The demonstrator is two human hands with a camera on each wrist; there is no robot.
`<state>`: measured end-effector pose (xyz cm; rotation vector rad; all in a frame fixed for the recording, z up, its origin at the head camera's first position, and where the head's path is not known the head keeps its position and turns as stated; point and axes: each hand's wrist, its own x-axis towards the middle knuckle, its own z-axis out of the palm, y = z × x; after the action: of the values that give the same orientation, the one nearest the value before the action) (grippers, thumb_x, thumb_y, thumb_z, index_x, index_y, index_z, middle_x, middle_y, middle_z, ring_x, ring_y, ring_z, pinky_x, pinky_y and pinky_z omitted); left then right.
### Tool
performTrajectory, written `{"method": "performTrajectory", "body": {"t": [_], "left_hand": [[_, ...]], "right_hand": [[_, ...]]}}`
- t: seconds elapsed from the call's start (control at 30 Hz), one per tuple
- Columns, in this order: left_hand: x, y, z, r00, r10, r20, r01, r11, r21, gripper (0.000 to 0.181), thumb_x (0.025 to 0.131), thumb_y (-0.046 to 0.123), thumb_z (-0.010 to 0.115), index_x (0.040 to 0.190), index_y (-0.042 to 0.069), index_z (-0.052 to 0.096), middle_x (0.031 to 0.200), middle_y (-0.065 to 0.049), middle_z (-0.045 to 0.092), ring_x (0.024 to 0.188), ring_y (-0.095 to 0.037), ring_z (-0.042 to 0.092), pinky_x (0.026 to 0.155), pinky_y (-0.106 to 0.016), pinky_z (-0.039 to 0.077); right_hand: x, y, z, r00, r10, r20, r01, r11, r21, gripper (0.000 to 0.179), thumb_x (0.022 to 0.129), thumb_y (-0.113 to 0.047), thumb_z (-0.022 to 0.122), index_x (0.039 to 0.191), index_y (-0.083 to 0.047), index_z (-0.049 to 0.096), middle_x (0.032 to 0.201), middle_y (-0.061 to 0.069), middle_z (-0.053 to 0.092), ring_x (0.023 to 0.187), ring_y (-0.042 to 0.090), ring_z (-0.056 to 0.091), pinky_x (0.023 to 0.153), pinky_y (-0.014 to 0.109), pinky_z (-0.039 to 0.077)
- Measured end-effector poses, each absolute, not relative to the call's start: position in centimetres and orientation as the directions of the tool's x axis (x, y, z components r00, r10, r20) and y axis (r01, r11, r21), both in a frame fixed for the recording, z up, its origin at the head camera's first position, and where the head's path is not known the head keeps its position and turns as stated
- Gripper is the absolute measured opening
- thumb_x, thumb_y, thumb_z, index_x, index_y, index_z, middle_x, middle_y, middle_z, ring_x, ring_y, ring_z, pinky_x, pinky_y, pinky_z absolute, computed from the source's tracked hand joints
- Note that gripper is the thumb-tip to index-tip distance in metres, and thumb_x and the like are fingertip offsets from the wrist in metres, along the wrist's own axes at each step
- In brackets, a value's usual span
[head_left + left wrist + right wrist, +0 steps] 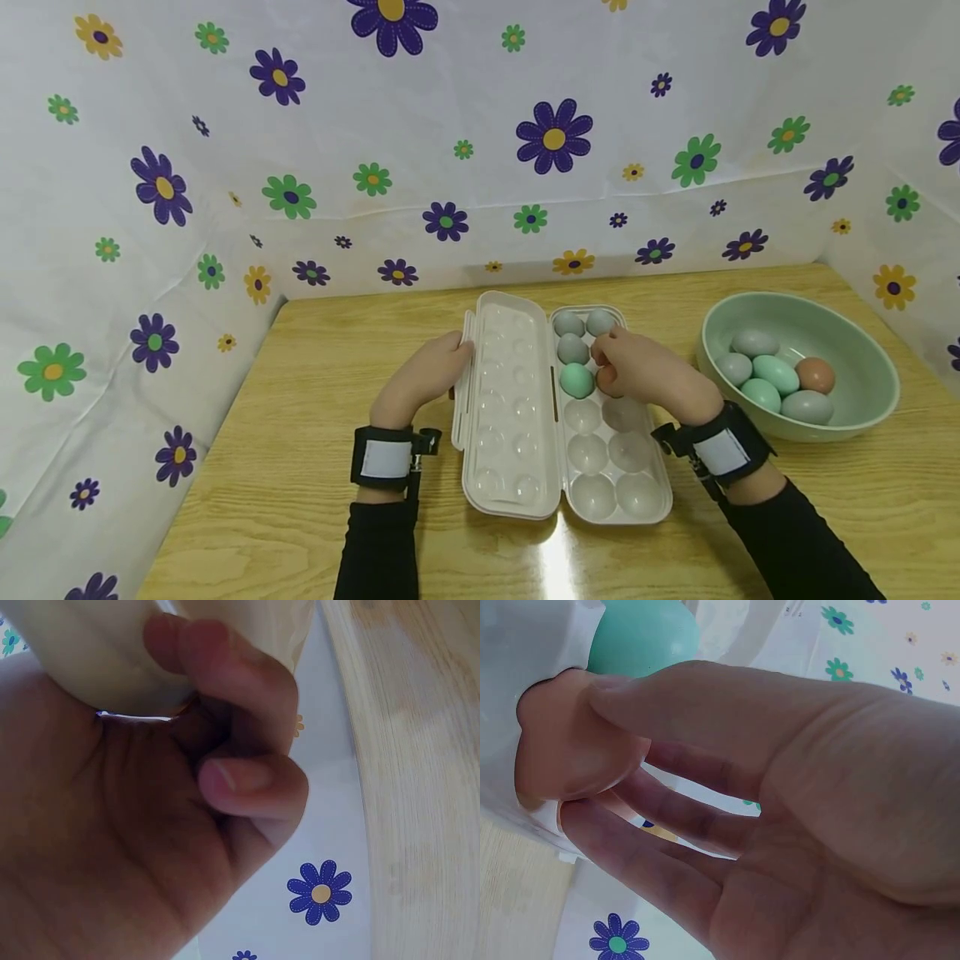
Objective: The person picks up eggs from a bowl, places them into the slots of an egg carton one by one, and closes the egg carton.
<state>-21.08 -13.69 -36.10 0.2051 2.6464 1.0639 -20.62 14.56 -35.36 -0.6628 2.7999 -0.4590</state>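
A white plastic egg carton (660, 500) lies unfolded on the table, its dimpled lid (504, 400) on the left. My left hand (431, 371) grips the lid's left edge; in the left wrist view its fingers (255, 686) curl beside the white plastic. Over the cup side, my right hand (648, 371) holds a brown egg (570, 742) between thumb and fingers. That egg sits in a cup, next to a green egg (577, 381). Grey eggs (573, 349) occupy cups at the far end. From the head view, my right hand hides the brown egg.
A pale green bowl (862, 379) stands on the right, close to my right wrist. It contains several grey and green eggs (775, 375) and one brown egg (815, 376). Flower-printed cloth (450, 100) rises behind the wooden table (300, 392) and along both sides.
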Motion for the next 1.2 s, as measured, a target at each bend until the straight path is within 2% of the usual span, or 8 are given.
{"method": "performTrajectory", "body": {"t": [0.27,0.43,0.73,0.83,1.03,1.2], "left_hand": [[-21.1,-13.7,-36.1,-0.950,0.228,-0.213,0.021,0.727,0.686,0.039,0.104,0.029,0.027,0.104,0.004,0.057,0.075,-0.009,0.057,0.061,-0.024,0.058,0.053,-0.027,0.043],[-21.1,-13.7,-36.3,-0.950,0.226,-0.214,0.018,0.727,0.687,0.039,0.104,0.029,0.027,0.104,0.005,0.057,0.075,-0.009,0.057,0.058,-0.020,0.055,0.053,-0.027,0.043],[-21.2,-13.7,-36.3,-0.952,0.228,-0.204,0.027,0.726,0.688,0.040,0.104,0.029,0.027,0.113,0.004,0.056,0.078,-0.010,0.059,0.059,-0.019,0.056,0.054,-0.027,0.045],[-21.2,-13.7,-36.3,-0.952,0.229,-0.205,0.027,0.727,0.687,0.039,0.104,0.029,0.027,0.112,0.004,0.056,0.078,-0.010,0.059,0.059,-0.019,0.056,0.054,-0.027,0.045],[-21.2,-13.8,-36.3,-0.950,0.230,-0.213,0.020,0.721,0.692,0.039,0.104,0.029,0.027,0.106,0.004,0.057,0.076,-0.009,0.058,0.058,-0.020,0.055,0.053,-0.027,0.044],[-21.2,-13.7,-36.2,-0.950,0.229,-0.212,0.021,0.725,0.688,0.039,0.104,0.029,0.027,0.107,0.004,0.057,0.076,-0.010,0.057,0.058,-0.020,0.055,0.053,-0.027,0.044]], "right_hand": [[-20.8,14.6,-35.2,-0.887,-0.425,-0.180,-0.337,0.862,-0.378,0.026,0.085,-0.007,0.061,0.108,0.003,0.060,0.097,0.015,0.057,0.083,0.026,0.052,0.073,0.036,0.048],[-20.8,14.7,-35.2,-0.886,-0.425,-0.188,-0.329,0.859,-0.393,0.027,0.085,-0.007,0.061,0.110,0.003,0.059,0.096,0.015,0.058,0.083,0.026,0.052,0.073,0.036,0.048],[-21.0,14.9,-35.0,-0.889,-0.427,-0.163,-0.339,0.856,-0.389,0.023,0.080,-0.006,0.061,0.102,0.001,0.060,0.093,0.015,0.058,0.079,0.024,0.051,0.069,0.032,0.041],[-21.0,15.0,-35.0,-0.890,-0.427,-0.159,-0.339,0.853,-0.397,0.025,0.079,-0.006,0.062,0.103,0.000,0.061,0.095,0.016,0.059,0.081,0.024,0.052,0.069,0.032,0.043],[-20.7,15.5,-34.4,-0.896,-0.416,-0.157,-0.319,0.847,-0.426,0.029,0.084,-0.014,0.066,0.111,-0.001,0.062,0.109,0.019,0.064,0.091,0.029,0.058,0.080,0.044,0.053],[-20.8,16.6,-33.6,-0.902,-0.419,-0.102,-0.363,0.865,-0.346,0.030,0.087,-0.014,0.066,0.112,0.002,0.062,0.110,0.024,0.065,0.091,0.033,0.060,0.080,0.050,0.054]]}}
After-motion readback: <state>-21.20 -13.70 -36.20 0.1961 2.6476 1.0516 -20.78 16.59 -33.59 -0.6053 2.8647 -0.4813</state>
